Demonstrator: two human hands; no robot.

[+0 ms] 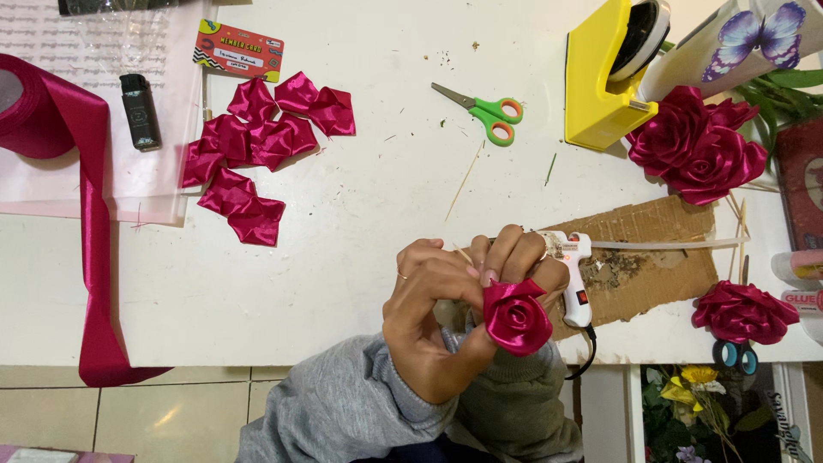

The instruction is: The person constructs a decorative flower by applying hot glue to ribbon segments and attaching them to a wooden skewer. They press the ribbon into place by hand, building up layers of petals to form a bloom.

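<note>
My left hand [424, 321] is closed around the base of a small magenta satin ribbon rose [516, 317], held above the white table's [343, 257] front edge. My right hand [514, 257] sits just behind it, fingertips pressed on the rose's upper petals. A thin wooden skewer tip [463, 254] sticks out between the two hands. A white hot glue gun [576, 279] lies right beside my right hand on a scrap of brown cardboard [660, 249]. Grey sleeves cover both forearms.
Several folded magenta ribbon petals [257, 150] lie at the back left beside a ribbon roll [34, 107] and a black lighter [139, 111]. Green-handled scissors [489, 111], a yellow tape dispenser [604, 73] and finished roses [699, 141] [741, 310] are at the right.
</note>
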